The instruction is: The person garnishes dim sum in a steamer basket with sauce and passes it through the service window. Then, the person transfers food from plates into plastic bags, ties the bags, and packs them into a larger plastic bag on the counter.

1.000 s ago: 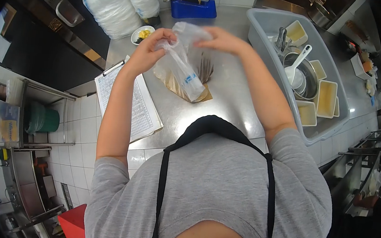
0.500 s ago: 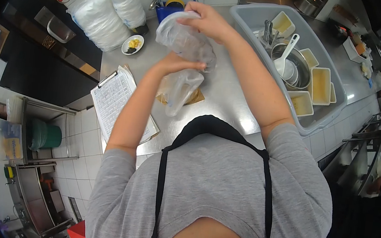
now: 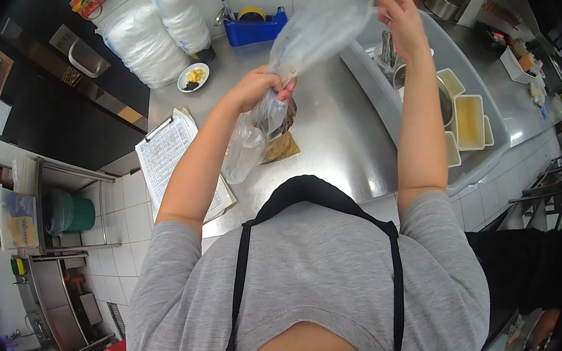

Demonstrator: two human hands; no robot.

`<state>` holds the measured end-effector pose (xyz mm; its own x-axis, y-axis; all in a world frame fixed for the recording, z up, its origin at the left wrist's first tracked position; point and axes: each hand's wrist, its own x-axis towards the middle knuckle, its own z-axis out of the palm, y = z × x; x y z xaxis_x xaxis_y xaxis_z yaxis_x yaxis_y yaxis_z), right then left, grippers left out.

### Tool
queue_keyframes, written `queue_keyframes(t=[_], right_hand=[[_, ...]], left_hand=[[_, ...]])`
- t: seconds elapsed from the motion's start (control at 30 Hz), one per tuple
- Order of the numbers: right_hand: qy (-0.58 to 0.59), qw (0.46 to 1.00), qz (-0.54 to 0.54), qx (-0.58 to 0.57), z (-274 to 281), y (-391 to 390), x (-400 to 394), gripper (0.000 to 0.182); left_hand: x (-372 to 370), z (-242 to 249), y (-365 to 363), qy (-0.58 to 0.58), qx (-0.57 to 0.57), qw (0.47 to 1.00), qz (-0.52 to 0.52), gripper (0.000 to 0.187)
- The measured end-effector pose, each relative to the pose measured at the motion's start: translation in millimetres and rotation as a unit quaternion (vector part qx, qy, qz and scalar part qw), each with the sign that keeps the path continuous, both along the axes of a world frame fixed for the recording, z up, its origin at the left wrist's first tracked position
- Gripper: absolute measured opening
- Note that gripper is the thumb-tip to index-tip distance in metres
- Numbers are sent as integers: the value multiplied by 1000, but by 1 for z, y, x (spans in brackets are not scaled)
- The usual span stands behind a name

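A clear plastic bag (image 3: 320, 32) stretches up and to the right between my two hands. My left hand (image 3: 273, 85) is closed around its gathered lower part, with something dark inside the bag below the fist. At the bag's upper end, my right hand (image 3: 402, 13) pinches the edge, fingers bent. Below my left hand lies another clear plastic bag (image 3: 246, 151) on the steel counter, beside a flat brown packet (image 3: 282, 148). What is inside the dark lower part of the held bag I cannot make out.
A grey tub (image 3: 366, 82) with dirty containers stands on the right of the steel counter (image 3: 339, 140). A blue tape dispenser (image 3: 255, 30), a small white dish (image 3: 182, 81) and wrapped white stacks (image 3: 148, 38) sit behind. A clipboard (image 3: 167, 150) lies at left.
My right hand has moved up and right, pulling the bag's upper part out long. My left hand has closed around the bag and the dark contents now hang lower.
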<state>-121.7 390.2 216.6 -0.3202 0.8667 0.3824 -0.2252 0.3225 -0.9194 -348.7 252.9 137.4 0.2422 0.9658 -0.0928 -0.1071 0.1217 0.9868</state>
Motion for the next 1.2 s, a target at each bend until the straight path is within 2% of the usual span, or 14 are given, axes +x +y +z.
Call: queue_keyframes(t=[0.17,0.23,0.33,0.4,0.53,0.57,0.67,0.83,0.93,0.97,1.03,1.07,1.13,1.2], right_hand=[[-96,987,129,23,5,-27,-17,19],[-380,856,326,130,-5,-26,-22,17],[-355,839,344,228,-9,-6,-8,16],[-426,876,197,111,6,29,25,15],[-393,882,-19,259,16,32,24,21],[-343,859,-130,357,18,4,8,23],[-474,706,-61,522,-29,-55,-27,30],[-644,703,51,297,-19,-43,-6,28],[-494,775,-53,390,-36,-33,6,24],[-324,893,9,312,-70,-13,-5,25],[-65,991,114,26,-145,8,-40,28],[39,978,117,-167,-198,19,-67,33],[-8,976,186,-117,-119,-79,-70,35],[-20,952,211,-219,-124,-87,-78,35]], left_hand=[[15,5,19,158,-29,982,-94,16],[13,11,22,196,2,977,-85,19],[11,20,16,306,32,948,-76,24],[9,19,14,377,32,922,-76,26],[-4,13,35,346,95,930,-83,26],[-5,14,41,371,107,916,-104,24],[2,22,48,403,62,905,-121,23],[0,45,23,441,178,873,-106,27],[19,74,5,378,197,900,-94,31],[30,83,4,274,196,940,-63,29],[46,80,11,165,191,967,-26,28],[53,70,22,90,150,984,41,26],[49,48,44,13,110,988,107,25],[45,26,54,124,213,922,298,22]])
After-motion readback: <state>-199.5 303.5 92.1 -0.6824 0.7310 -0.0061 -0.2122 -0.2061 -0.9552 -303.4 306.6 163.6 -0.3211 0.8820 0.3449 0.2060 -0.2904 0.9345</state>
